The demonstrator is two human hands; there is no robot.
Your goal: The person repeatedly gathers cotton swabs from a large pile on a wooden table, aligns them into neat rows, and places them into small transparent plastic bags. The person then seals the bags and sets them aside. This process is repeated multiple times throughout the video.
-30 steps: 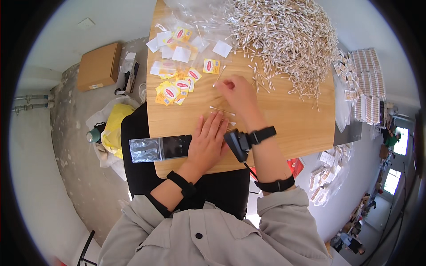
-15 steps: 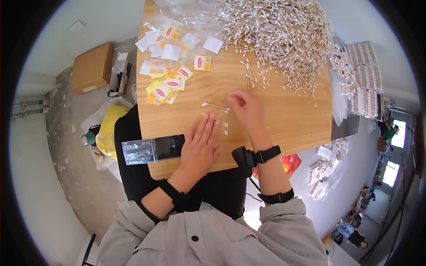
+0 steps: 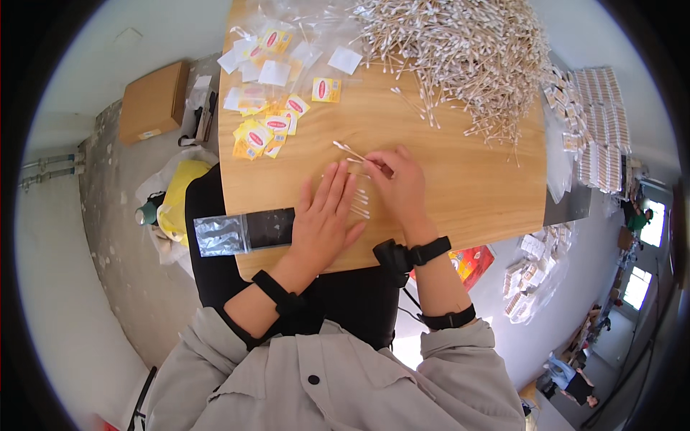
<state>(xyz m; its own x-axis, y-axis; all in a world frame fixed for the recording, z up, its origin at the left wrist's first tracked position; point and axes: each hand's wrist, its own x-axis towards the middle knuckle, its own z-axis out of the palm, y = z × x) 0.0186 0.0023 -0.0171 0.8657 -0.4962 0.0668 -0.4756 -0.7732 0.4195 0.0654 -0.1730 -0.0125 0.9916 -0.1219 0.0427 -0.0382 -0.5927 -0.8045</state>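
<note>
My left hand (image 3: 325, 212) lies flat on the wooden table, fingers stretched out over a small row of cotton swabs (image 3: 361, 195). The tips of that row stick out on the thumb side; the rest is hidden under the palm. My right hand (image 3: 397, 181) is closed in a pinch on the near end of some cotton swabs (image 3: 348, 151), whose white tips point to the far left. How many it holds is hard to make out. A large pile of cotton swabs (image 3: 460, 50) covers the far right of the table, with a few loose ones (image 3: 417, 108) at its edge.
Yellow and white cards (image 3: 262, 133) and clear plastic bags (image 3: 302, 29) lie at the far left of the table (image 3: 474, 194). A clear and black zip bag (image 3: 244, 233) is beside my left hand. Bundled swab packs (image 3: 598, 129) are stacked at the right. A cardboard box (image 3: 152, 102) sits on the floor.
My right hand has closed on cotton swabs, which now lie further up and tilted. My left hand has slid slightly forward over the row.
</note>
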